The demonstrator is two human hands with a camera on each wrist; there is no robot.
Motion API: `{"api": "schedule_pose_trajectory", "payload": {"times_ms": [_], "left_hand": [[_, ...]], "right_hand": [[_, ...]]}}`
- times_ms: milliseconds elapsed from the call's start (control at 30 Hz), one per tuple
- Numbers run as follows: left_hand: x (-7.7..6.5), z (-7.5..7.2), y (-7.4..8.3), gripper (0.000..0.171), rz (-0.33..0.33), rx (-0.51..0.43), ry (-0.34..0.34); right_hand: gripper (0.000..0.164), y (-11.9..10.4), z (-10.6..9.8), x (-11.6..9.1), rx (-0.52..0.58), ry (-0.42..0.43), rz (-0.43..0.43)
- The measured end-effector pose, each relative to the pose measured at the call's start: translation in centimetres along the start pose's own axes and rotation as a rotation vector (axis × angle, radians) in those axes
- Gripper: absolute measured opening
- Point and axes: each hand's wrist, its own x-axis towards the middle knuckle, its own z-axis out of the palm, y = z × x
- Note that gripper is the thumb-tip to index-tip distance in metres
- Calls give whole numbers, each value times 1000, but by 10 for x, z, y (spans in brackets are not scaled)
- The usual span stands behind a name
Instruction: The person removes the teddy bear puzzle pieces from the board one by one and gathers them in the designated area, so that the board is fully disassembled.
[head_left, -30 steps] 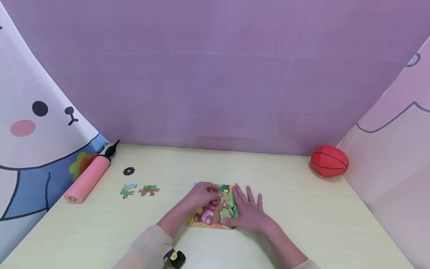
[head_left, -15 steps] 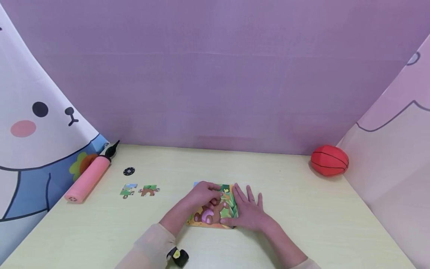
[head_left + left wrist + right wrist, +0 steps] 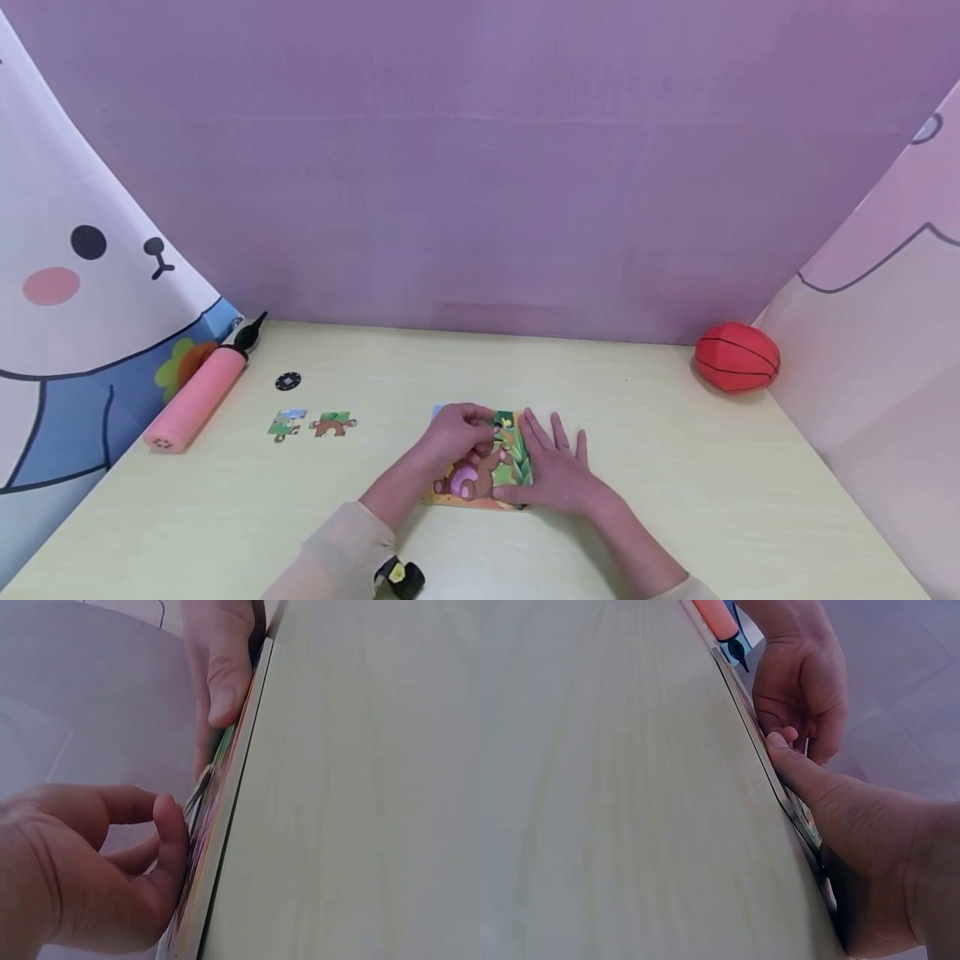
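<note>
A jigsaw puzzle [image 3: 467, 502] with a brown bear picture lies flat on the table, partly covered by both hands. My left hand [image 3: 456, 435] is over its upper left part, fingers bent. In the left wrist view, the left hand [image 3: 112, 862] holds a thin tilted puzzle piece [image 3: 196, 793] just above the picture; its edge also shows between the fingers in the right wrist view. My right hand [image 3: 558, 471] lies spread along the puzzle's right edge, its thumb resting on the lower right of the picture.
Two loose puzzle pieces, one with blue sky [image 3: 285, 425] and one brown and green [image 3: 333, 424], lie at left. Behind them is a black round chip [image 3: 288, 381]. A pink hand pump [image 3: 198, 400] lies at the left edge, a red ball [image 3: 737, 358] at the far right.
The left hand and forearm have shifted very slightly to the right, still over the puzzle with bent fingers. The right hand has stayed in place.
</note>
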Motion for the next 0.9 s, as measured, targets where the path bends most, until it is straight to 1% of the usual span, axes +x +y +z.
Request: {"api": "schedule_pose_trajectory", "payload": {"times_ms": [200, 367, 600, 733, 800, 900], "left_hand": [[0, 8, -1, 34, 34, 43, 71], [1, 11, -2, 33, 43, 67, 106], [0, 12, -2, 45, 72, 93, 91], [1, 12, -2, 46, 71, 116, 89], [1, 11, -3, 46, 69, 110, 90], [1, 10, -2, 46, 68, 77, 85]], "right_hand": [[122, 0, -2, 0, 3, 0, -1], [122, -1, -3, -1, 6, 0, -3], [121, -2, -3, -1, 15, -4, -2], [121, -3, -3, -1, 7, -9, 0], [120, -2, -3, -1, 11, -8, -4], [120, -2, -2, -1, 11, -5, -9]]}}
